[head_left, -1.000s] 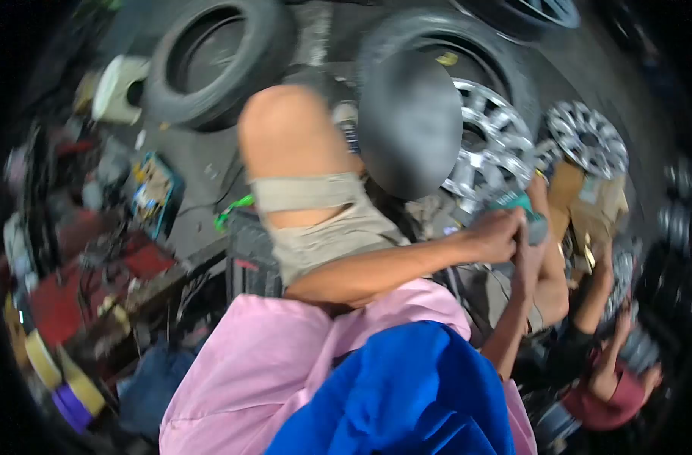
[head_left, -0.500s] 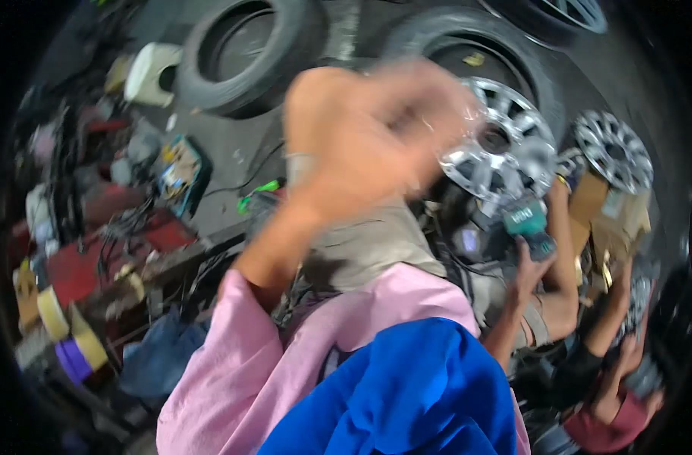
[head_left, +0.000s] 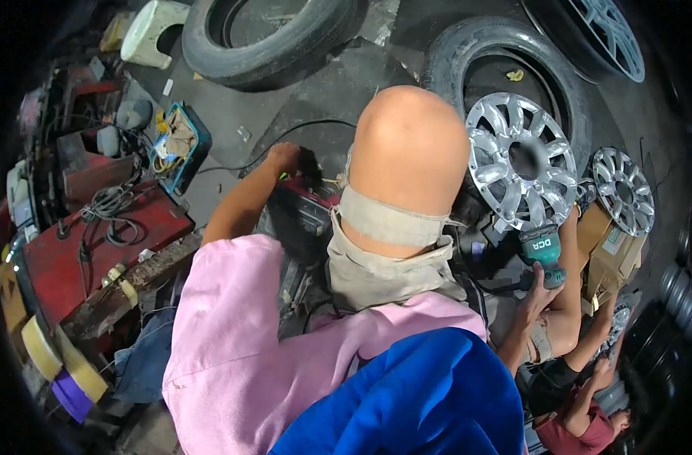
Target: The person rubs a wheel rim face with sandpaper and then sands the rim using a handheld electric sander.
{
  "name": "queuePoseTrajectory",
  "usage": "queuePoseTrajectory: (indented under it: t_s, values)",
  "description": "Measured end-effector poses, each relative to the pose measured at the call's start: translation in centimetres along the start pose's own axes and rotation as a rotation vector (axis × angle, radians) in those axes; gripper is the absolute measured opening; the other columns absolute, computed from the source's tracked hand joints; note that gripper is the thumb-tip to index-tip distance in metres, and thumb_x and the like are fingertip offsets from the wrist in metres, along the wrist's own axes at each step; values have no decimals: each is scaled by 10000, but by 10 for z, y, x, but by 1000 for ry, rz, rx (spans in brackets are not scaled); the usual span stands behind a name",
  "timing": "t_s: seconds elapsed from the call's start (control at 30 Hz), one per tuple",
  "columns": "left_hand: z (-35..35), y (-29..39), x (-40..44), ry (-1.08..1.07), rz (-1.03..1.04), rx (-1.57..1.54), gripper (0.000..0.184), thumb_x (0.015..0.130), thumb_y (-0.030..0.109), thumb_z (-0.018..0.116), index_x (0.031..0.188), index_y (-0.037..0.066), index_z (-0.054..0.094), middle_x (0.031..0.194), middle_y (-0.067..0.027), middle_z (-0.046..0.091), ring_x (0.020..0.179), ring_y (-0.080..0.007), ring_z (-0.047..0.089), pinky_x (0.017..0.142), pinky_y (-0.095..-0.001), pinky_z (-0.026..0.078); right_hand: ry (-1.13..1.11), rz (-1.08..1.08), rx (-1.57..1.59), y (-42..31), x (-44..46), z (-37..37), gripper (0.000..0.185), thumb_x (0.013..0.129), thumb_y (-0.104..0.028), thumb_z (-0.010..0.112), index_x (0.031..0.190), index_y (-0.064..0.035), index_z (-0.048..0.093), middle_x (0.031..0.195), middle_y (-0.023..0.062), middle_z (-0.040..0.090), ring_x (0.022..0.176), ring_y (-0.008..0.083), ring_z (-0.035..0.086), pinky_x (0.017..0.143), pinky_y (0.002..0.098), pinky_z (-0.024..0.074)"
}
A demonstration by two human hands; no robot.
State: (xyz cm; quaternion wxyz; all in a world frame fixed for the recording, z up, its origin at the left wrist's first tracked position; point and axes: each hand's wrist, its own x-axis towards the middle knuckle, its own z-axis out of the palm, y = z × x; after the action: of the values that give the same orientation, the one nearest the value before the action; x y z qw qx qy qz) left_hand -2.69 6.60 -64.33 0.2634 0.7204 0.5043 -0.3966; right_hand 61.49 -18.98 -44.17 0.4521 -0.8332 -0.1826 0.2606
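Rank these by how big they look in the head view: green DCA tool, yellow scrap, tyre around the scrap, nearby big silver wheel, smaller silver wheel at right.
1. Tyre, though partly hidden
2. Big silver wheel
3. Smaller silver wheel
4. Green DCA tool
5. Yellow scrap

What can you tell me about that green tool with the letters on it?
The power tool has a teal-green body, plastic by its look, with "DCA" in pale letters. The person's right hand grips its darker lower part, fingers wrapped around. Its head is up by the lower rim of the large silver spoked wheel; whether they touch, I can't tell. A dark cord seems to leave its lower end. Whether it is running doesn't show.
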Motion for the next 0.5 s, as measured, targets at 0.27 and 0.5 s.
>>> queuePoseTrajectory:
  t_s: [0.27, 0.5]
  values:
    - [45, -8, 19, 162, 71, 82, 268, 744, 258, 786, 931, 66, 779, 995, -163, 762, 954, -337, 747, 819, -437, 609, 15, 37, -35, -8, -1, 5, 661, 846, -149, 799, 1353, 14, 407, 1079, 144, 628, 810, 211, 653, 687, 331, 549]
    - [8, -36, -30, 207, 157, -71, 220, 749, 191, 755, 909, 43, 729, 884, -205, 732, 851, -433, 710, 740, -493, 572, -20, 21, -20, -7, -5, 6, 625, 865, -140, 784, 1346, 1, 410, 1051, 132, 639, 729, 207, 658, 653, 322, 547]
